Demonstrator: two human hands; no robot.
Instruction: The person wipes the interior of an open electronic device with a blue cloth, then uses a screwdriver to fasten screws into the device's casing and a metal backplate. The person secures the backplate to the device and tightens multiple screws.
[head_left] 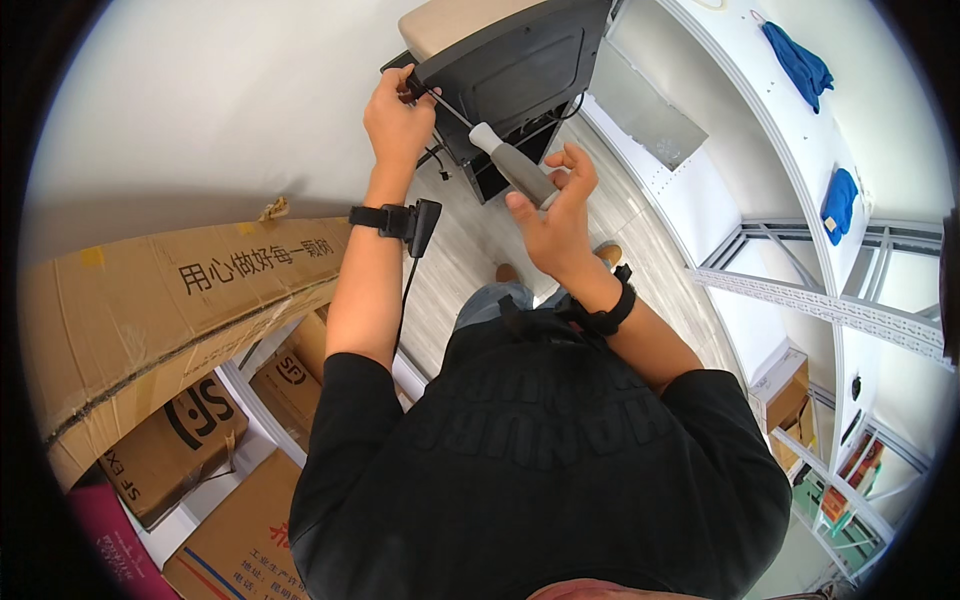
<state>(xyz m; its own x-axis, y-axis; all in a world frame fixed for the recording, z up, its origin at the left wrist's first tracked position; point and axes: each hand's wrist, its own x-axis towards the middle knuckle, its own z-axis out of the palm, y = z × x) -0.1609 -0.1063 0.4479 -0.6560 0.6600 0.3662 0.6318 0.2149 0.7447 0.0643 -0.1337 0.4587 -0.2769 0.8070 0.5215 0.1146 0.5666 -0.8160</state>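
Observation:
A screwdriver (520, 172) with a thick grey handle slants up and left. My right hand (562, 215) holds it by the butt of the handle, thumb below and fingers curled loosely above. Its thin shaft runs to my left hand (397, 122), whose thumb and fingers pinch a small black part (413, 84) at the panel's left edge. The tip is hidden by these fingers, so I cannot tell what it touches. The black moulded panel (530, 72) has a beige padded piece (455, 25) behind it. Dark cables hang beneath the panel.
Large cardboard boxes (200, 270) are stacked at my left, close to my left forearm. White metal shelving (820, 290) curves along the right, with blue cloths (838, 205) on the wall there. A grey plate (645, 110) leans low beside the panel. Wood-patterned floor (455, 240) lies below.

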